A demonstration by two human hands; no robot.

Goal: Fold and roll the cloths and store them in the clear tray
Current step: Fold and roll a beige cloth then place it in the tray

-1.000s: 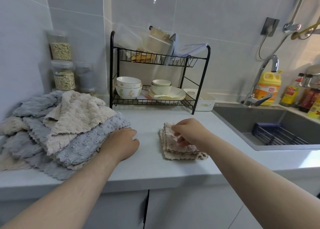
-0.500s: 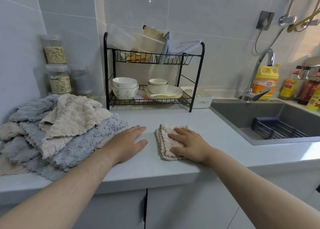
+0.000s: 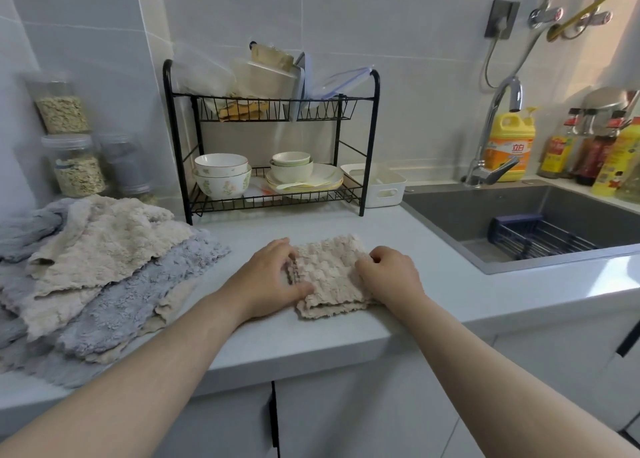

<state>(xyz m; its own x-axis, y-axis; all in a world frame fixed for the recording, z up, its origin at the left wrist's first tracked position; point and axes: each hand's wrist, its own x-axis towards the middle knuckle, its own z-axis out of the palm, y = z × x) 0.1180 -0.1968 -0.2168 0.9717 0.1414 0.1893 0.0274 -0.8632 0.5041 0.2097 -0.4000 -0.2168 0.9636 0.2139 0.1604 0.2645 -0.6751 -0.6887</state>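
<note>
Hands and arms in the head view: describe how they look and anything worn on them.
The left hand and right hand are bare: no gloves, and no rings show. The left forearm and right forearm are bare too, with no sleeve in view up to the frame's edge, and no watch or bracelet at either wrist.

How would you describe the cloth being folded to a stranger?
Find the black dish rack on the counter. In front of it, a beige cloth lies between the left hand and right hand. Unlike the heaped pile, it is folded flat.
</note>
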